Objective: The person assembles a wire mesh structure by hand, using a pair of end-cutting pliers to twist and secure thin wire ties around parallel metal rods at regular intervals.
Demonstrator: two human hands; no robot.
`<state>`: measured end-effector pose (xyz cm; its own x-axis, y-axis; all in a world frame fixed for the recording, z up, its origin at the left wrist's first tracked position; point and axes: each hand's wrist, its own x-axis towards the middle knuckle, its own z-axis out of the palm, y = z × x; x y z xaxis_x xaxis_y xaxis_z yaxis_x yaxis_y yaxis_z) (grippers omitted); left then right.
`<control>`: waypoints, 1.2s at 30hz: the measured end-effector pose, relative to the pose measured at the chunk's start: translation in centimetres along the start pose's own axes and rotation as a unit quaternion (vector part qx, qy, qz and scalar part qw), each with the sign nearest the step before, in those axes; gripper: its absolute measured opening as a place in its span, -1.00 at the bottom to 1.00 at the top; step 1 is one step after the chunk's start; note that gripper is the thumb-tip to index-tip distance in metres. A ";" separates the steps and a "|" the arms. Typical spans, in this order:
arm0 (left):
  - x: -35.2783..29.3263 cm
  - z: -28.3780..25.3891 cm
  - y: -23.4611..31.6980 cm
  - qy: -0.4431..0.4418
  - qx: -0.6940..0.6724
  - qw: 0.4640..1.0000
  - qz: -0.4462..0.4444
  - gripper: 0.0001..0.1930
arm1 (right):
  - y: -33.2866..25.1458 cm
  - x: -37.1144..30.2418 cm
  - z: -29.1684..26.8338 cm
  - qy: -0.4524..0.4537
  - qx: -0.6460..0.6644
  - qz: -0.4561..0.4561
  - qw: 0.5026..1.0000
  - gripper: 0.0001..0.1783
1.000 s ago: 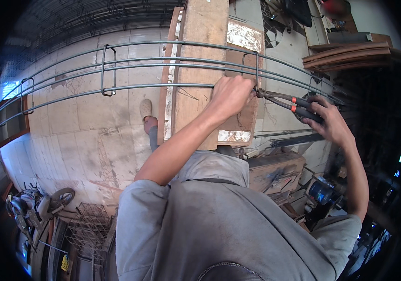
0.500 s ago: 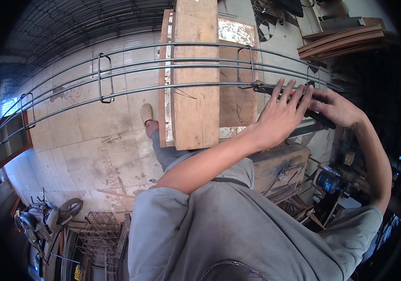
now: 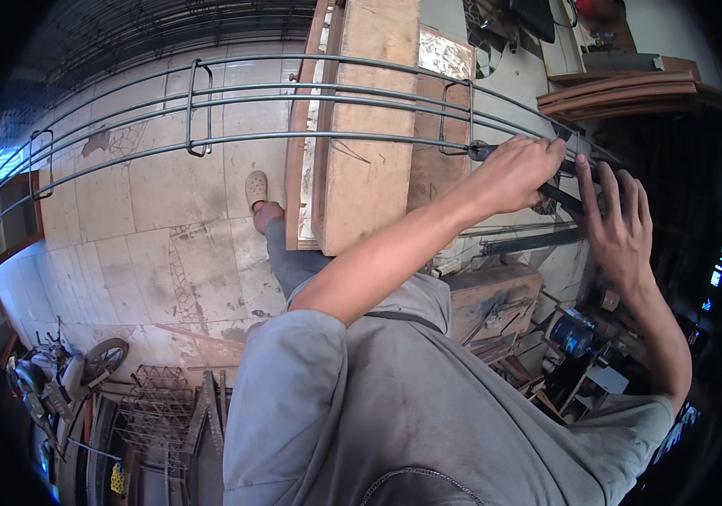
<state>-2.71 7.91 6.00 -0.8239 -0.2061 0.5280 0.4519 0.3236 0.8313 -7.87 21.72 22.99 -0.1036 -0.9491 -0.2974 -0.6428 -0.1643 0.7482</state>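
Tabletop (image 3: 369, 181) sat under rods (image 3: 293, 134) running sideways, mostly leftward, the left hand (image 3: 523, 175) nearer, clutching pliers (image 3: 482, 153), right hand (image 3: 619, 226) kinda splayed.

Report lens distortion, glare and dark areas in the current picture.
Head view: the long metal rods look bowed; head view: bluish-white glare near the left rim, by the floor; head view: near-black areas right of the right hand, hiding detail.

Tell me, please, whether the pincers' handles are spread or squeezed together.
Spread: the pincers' two black handles show apart near the right hand.
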 end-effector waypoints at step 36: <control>-3.5 -1.5 1.1 -0.015 0.027 0.997 0.068 -0.01 | 1.0 3.5 -1.7 -0.381 0.673 0.335 0.538 -0.47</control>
<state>1.12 7.60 5.30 -0.7664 -0.1297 0.6291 0.5415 0.3964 0.7414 -7.60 17.79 23.76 -0.6055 -0.2050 -0.7690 -0.1819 0.9763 -0.1171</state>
